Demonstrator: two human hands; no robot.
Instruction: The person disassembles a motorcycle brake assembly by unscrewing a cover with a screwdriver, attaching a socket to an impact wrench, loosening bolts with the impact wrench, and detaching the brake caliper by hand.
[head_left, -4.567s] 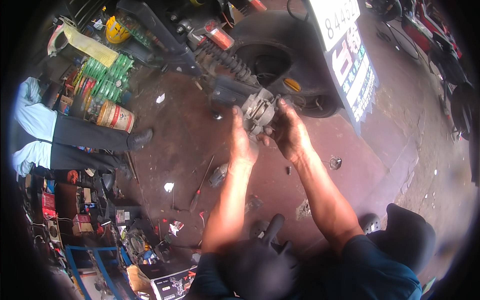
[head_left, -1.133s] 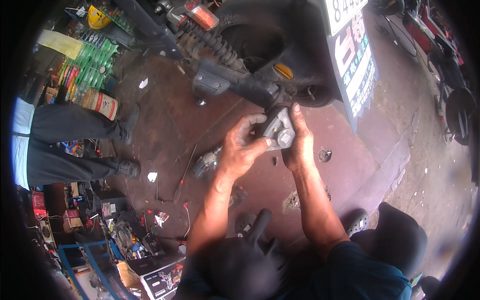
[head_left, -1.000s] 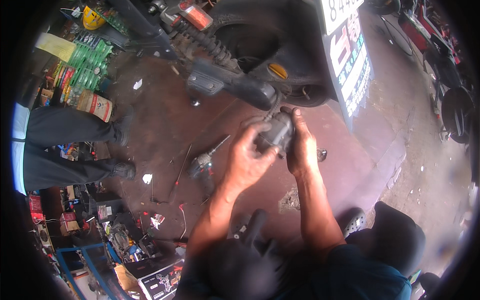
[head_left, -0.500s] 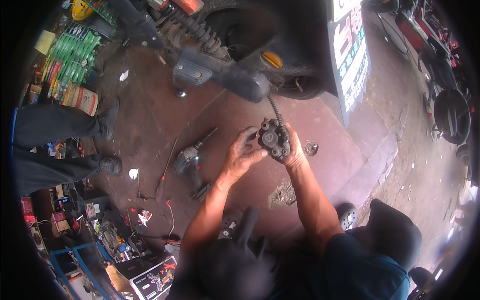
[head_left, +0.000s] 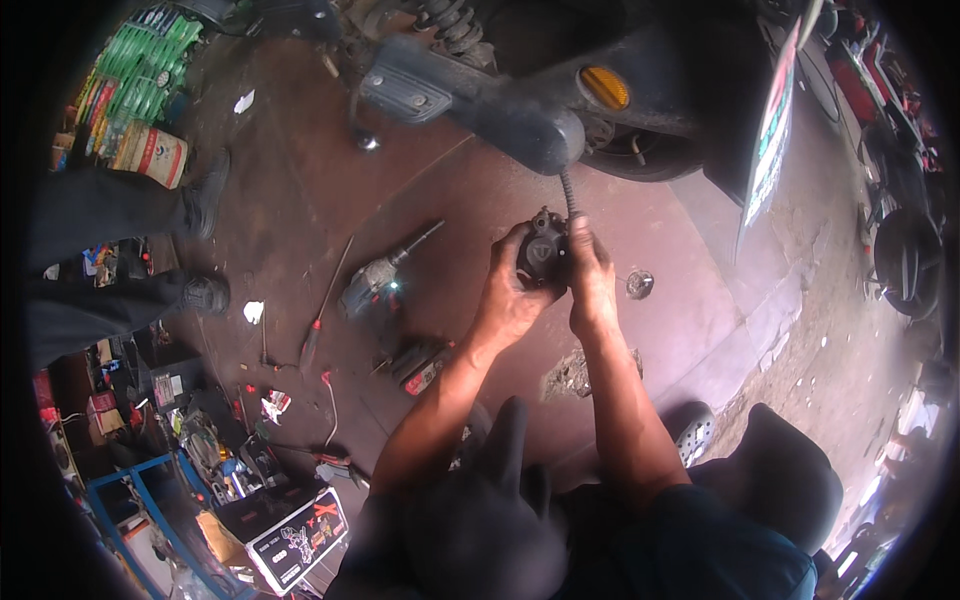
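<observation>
A dark, greasy brake caliper (head_left: 543, 255) is held between my two hands in front of the scooter. My left hand (head_left: 508, 295) curls round its left and lower side, thumb and fingers closed on it. On the right, my right hand (head_left: 592, 280) grips it with the thumb up beside a ribbed black hose (head_left: 571, 190). That hose runs up behind the scooter's rounded dark cover (head_left: 535, 137). My fingers hide much of the caliper's right side and underside.
A power drill (head_left: 372, 285) and a red-and-black screwdriver (head_left: 312, 345) lie on the floor to the left, near another person's dark trouser legs (head_left: 110, 215). A thin printed panel (head_left: 772, 130) stands at the upper right. Boxes and tools crowd the lower left, including a black-and-white box (head_left: 298, 540).
My left hand has moved from beside the caliper to close round it. The right hand has turned, its thumb now on top by the hose. The view has shifted a little.
</observation>
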